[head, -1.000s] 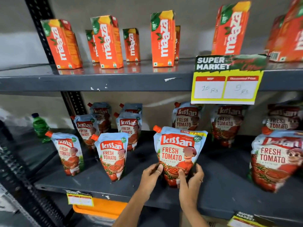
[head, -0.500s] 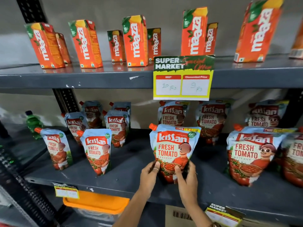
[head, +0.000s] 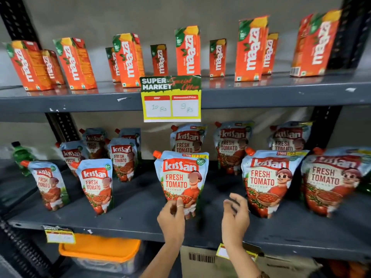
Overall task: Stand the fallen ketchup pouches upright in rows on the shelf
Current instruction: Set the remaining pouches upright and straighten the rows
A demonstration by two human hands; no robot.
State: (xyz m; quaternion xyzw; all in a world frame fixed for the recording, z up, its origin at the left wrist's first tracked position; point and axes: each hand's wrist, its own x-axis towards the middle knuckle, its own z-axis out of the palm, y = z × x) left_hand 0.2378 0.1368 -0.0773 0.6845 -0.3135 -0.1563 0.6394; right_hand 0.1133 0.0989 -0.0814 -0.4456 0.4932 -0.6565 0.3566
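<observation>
We see the glossy, tapered ketchup pouch (head: 181, 180) upright at the grey metal shelf (head: 140, 221) front, orange-capped | left hand (head: 172, 218) fingertips touching its base, loosely curled | right hand (head: 235, 216) spread, apart | boxy juice cartons (head: 187, 50) above.

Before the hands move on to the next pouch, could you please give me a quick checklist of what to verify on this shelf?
1. Centre front pouch stands upright: ok.
2. Right hand clear of that pouch, fingers open: ok.
3. Left hand released: cannot tell; its fingertips overlap the pouch's lower edge and are blurred.
4. Other front pouches upright: ok; the two left ones and the two right ones all stand, some slightly tilted.
5. Back-row pouches upright: ok where visible.
6. Fallen pouches remaining on the shelf: none visible.
</observation>
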